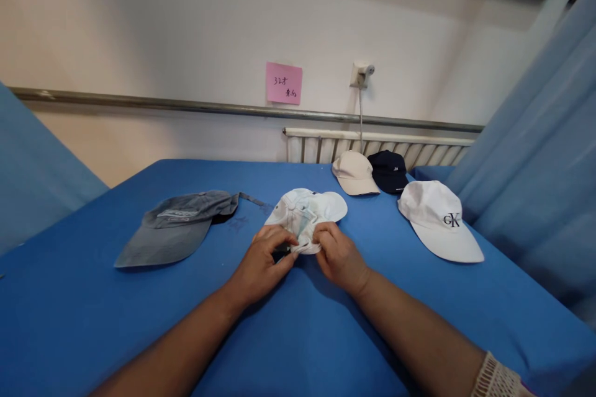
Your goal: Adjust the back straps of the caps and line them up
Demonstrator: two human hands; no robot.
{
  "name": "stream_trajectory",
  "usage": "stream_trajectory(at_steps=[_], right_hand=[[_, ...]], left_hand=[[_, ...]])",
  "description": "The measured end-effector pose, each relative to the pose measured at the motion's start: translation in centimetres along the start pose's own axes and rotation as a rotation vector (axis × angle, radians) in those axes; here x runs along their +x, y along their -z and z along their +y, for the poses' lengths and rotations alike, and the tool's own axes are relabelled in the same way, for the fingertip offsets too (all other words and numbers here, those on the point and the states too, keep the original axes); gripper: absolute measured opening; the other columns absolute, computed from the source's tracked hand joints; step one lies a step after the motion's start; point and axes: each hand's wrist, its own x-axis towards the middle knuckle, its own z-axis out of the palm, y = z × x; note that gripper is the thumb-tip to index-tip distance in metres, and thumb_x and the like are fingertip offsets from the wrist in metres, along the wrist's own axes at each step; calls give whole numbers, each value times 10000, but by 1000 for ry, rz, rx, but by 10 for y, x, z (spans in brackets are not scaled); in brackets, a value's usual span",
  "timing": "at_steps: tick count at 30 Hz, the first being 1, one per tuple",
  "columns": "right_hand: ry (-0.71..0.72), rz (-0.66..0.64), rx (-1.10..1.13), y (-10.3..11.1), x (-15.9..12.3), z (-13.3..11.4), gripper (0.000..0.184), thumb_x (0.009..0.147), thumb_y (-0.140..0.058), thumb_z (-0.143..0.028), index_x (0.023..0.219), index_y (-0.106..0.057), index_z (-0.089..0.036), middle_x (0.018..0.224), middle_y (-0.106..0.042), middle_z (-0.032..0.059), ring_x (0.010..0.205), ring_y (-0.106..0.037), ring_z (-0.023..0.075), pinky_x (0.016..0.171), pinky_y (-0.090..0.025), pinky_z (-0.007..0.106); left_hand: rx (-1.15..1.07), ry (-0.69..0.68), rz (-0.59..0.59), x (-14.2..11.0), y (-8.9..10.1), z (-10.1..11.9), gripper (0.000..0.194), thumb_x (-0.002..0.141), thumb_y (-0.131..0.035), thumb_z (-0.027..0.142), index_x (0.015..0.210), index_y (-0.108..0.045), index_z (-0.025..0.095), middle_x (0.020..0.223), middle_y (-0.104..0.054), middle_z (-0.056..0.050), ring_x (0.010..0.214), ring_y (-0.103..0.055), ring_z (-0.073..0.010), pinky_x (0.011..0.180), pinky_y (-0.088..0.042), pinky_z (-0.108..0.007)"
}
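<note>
A pale, light-coloured baseball cap (298, 208) lies in the middle of the blue-covered table, its brim pointing to the right and away from me. My left hand (269, 255) grips its near left edge, thumb and fingers closed around the rim beside a dark strip. On the near right edge, the curled fingers of my right hand (339, 254) pinch the fabric. The cap looks crumpled between both hands. Part of its near rim is hidden by my fingers.
A grey cap (179, 223) with a loose strap lies left. To the right is a white cap (431, 214) with "CK" lettering. Behind it sit a beige cap (351, 170) and a navy cap (388, 167). A radiator (316, 144) and blue curtains (535, 155) border the table (288, 335).
</note>
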Motion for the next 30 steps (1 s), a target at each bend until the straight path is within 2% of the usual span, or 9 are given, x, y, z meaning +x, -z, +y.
stream_trajectory(at_steps=[4,9,15,25,30], right_hand=[[11,-30,38,5,2,1,349,761,-462,4,1050,-518,-183,1065,-534,113,964,-560,217,844,-537,355],[38,-38,60,8,3,0,374,779,-476,-6,1110,-502,-177,1110,-528,129,1023,-561,225,881,-538,366],[71,-41,54,10,3,-1,376,801,-469,-18,1144,-484,-171,1143,-531,147,1072,-557,238,906,-537,396],[78,-46,25,13,4,-2,369,794,-469,-17,1131,-510,-163,1151,-536,149,1084,-564,232,906,-539,381],[101,-45,10,11,5,-4,347,831,-462,-29,1147,-522,-159,1162,-549,164,1085,-575,237,888,-543,380]], left_hand=[[-1,4,5,0,1,2,191,855,-578,331,991,-656,221,928,-677,-24,941,-581,-217,877,-440,-368],[-13,-3,35,-2,-3,1,241,872,-570,319,1091,-636,243,1063,-682,-30,1043,-586,-228,969,-403,-405],[-14,-18,80,-2,-2,4,197,872,-565,284,1048,-637,231,952,-679,-19,933,-593,-202,894,-422,-370],[52,-121,118,0,-1,6,151,891,-505,215,964,-638,210,900,-664,-23,915,-563,-198,858,-424,-351],[128,-117,86,0,2,7,163,889,-471,203,930,-629,208,888,-646,-29,920,-546,-209,875,-409,-373]])
